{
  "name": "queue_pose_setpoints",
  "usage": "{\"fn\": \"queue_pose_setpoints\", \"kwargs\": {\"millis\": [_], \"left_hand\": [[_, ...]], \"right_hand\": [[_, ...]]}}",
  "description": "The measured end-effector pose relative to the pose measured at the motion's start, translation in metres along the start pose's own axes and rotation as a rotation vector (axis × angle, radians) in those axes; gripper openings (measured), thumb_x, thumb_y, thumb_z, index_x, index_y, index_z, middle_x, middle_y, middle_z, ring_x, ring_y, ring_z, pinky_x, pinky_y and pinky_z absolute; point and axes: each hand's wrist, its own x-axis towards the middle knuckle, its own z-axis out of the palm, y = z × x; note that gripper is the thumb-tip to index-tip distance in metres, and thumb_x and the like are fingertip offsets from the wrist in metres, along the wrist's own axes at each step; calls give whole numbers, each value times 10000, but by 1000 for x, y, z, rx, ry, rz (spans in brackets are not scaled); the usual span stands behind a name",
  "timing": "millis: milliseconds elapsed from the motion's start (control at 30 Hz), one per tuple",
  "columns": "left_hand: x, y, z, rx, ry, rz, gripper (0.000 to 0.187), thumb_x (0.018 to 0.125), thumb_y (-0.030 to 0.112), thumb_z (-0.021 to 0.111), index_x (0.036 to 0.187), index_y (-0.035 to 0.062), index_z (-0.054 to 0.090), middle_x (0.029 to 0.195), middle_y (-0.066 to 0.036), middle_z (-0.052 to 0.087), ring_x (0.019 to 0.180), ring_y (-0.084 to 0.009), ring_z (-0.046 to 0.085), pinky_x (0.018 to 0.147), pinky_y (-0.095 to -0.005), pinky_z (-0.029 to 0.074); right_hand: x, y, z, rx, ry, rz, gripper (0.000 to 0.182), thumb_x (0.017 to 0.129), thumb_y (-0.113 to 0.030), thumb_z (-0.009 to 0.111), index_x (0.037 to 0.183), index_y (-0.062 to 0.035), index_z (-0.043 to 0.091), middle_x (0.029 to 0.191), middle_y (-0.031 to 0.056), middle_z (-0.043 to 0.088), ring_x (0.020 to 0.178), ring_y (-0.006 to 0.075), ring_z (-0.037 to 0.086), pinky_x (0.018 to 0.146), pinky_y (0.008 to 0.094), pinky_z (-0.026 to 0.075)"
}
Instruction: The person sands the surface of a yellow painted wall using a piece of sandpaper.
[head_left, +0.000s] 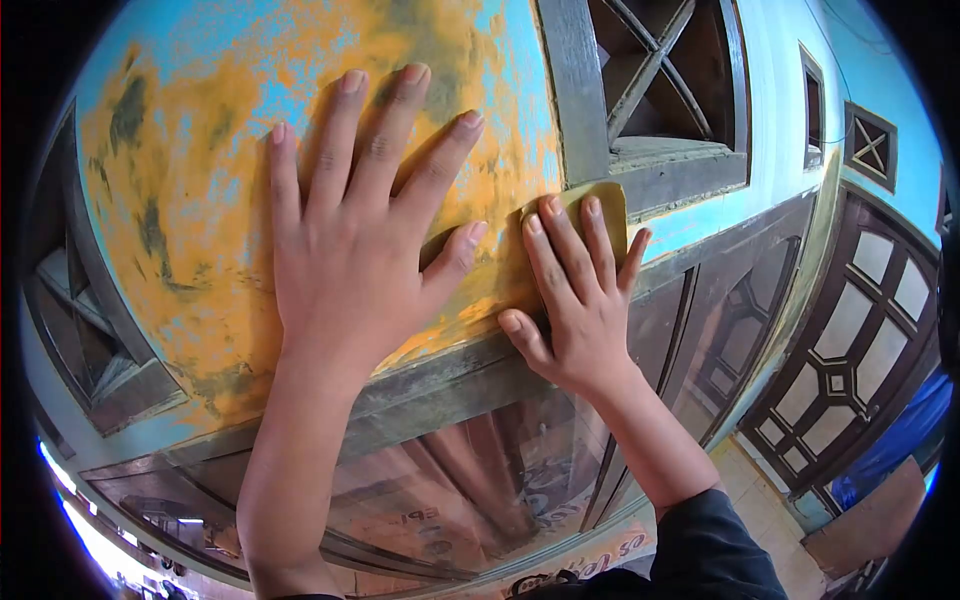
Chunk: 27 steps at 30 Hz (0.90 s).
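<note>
Head view: left hand (pixel 345 240) pressed flat against wall (pixel 190 200), fingers spread wide and pointing up, palm down on the worn orange patch, nothing gripped. Right hand (pixel 575 300) just beside it, fingers straight and close together, pinning a small yellowish sheet of sandpaper (pixel 605 205) flat to the wall; thumb stretched out to the left along the grey frame (pixel 450 385) below. Sandpaper mostly covered by the fingertips, its top edge and right corner showing above them, lying just under the lower corner of the vent opening (pixel 665 90) and at the right edge of the orange patch. Paint on the wall blue around the rim, rubbed to orange and dark blotches across the middle. Under the frame, a window pane (pixel 470 490) with reflections. Dark sleeve (pixel 715 545) at the right wrist. Further right, a dark door (pixel 860 330) with patterned glass
</note>
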Motion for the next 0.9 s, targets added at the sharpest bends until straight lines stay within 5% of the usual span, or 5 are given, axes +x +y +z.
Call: {"fn": "queue_pose_setpoints", "kwargs": {"millis": [900], "left_hand": [[-1, -2, 4, 14, 36, 6, 510, 1000, 284, 498, 1507, 333, 510, 1650, -11, 364, 1523, -305, 302, 1220, -584, 181]], "right_hand": [[-11, -7, -4, 18, -94, -168, 714, 966, -651, 493, 1536, -221, 490, 1604, 29, 430, 1530, 326, 291, 1199, 682, -85]]}}
